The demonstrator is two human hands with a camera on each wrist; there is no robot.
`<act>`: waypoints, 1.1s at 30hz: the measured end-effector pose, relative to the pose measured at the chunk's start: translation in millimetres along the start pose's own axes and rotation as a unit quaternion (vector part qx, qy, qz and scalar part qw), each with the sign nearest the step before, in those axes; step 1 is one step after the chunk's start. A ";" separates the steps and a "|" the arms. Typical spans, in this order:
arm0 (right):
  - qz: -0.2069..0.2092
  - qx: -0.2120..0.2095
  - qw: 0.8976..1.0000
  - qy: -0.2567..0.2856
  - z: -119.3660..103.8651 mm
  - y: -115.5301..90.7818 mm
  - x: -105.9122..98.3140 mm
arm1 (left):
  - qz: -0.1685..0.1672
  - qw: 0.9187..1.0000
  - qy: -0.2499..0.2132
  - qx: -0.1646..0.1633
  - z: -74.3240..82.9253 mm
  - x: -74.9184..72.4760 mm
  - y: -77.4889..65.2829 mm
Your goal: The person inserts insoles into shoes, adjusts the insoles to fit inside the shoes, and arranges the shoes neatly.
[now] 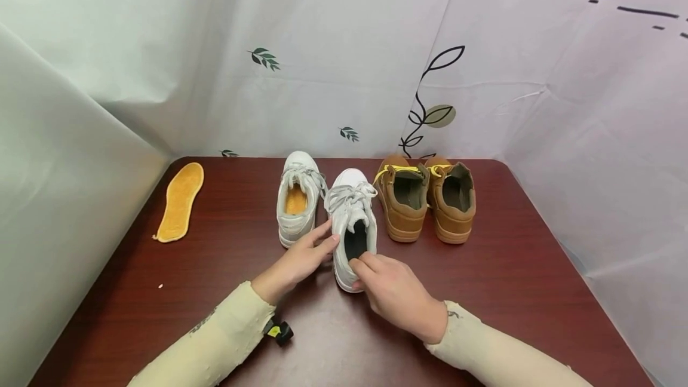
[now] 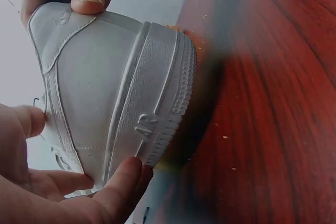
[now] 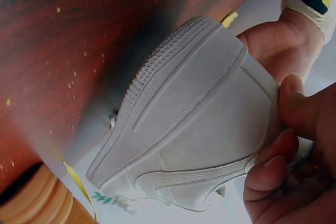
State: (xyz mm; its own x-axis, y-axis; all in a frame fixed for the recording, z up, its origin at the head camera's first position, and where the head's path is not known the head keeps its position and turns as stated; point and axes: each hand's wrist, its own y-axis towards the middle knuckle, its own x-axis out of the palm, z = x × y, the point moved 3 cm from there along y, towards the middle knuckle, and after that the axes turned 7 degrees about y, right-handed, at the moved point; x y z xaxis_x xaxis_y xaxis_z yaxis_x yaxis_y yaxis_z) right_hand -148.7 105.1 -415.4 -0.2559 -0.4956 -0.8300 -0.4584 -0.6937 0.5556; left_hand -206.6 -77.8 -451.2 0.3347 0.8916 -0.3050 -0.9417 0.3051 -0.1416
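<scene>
A white sneaker (image 1: 350, 196) with grey laces points away from me at the middle of the table, its dark opening facing up. Along its left side my left hand (image 1: 303, 258) holds it; in the left wrist view the thumb is near the collar and the fingers (image 2: 126, 179) reach the sole edge. My right hand (image 1: 395, 291) pinches the heel collar between thumb and curled fingers, as the right wrist view shows with the thumb (image 3: 296, 108) on the heel. Whether the sole touches the table is hard to tell.
Left of the held shoe stands its mate, a white sneaker (image 1: 287, 223) with an orange insole (image 1: 295, 200) inside. A loose orange insole (image 1: 181, 202) lies at the table's far left. Two brown shoes (image 1: 403, 220) with yellow laces stand to the right. Pale curtains (image 1: 333, 64) enclose the table.
</scene>
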 end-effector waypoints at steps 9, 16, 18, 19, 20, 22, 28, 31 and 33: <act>-0.020 0.023 0.999 0.022 4.1 -2.1 13.1 | 0.012 0.997 0.076 -0.009 -8.9 1.8 3.1; -0.063 0.058 0.994 0.063 8.1 1.4 11.2 | -0.017 0.999 -0.008 -0.026 -11.6 4.2 4.8; -0.081 0.074 0.991 0.080 8.7 1.9 9.3 | -0.024 0.999 -0.033 -0.030 -12.1 5.1 5.1; -0.091 0.083 0.988 0.089 9.4 2.5 8.0 | -0.026 0.998 -0.041 -0.031 -11.6 5.3 5.5; -0.102 0.094 0.985 0.100 10.3 3.3 6.4 | -0.026 0.998 -0.043 -0.032 -11.3 5.3 5.8; -0.120 0.115 0.978 0.123 13.4 4.5 3.5 | -0.028 0.998 -0.049 -0.035 -10.8 5.7 5.8; -0.078 0.137 0.975 0.158 38.3 19.4 -8.1 | -0.032 0.996 -0.071 -0.048 -10.8 7.1 4.6; -0.039 0.106 0.988 0.109 54.6 31.6 -9.4 | -0.028 0.996 -0.073 -0.051 -11.1 7.4 4.2; -0.034 0.086 0.994 0.059 63.6 39.2 -6.5 | -0.027 0.995 -0.075 -0.054 -11.1 7.8 4.1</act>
State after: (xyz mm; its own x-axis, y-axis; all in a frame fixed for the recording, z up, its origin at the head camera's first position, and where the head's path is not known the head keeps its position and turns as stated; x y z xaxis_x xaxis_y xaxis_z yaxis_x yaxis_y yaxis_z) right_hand -219.2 114.4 -391.4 -0.1217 -0.5158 -0.8480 -0.6120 -0.6337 0.4732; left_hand -207.4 -73.4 -464.6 0.3679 0.9173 -0.1521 -0.9111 0.3229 -0.2563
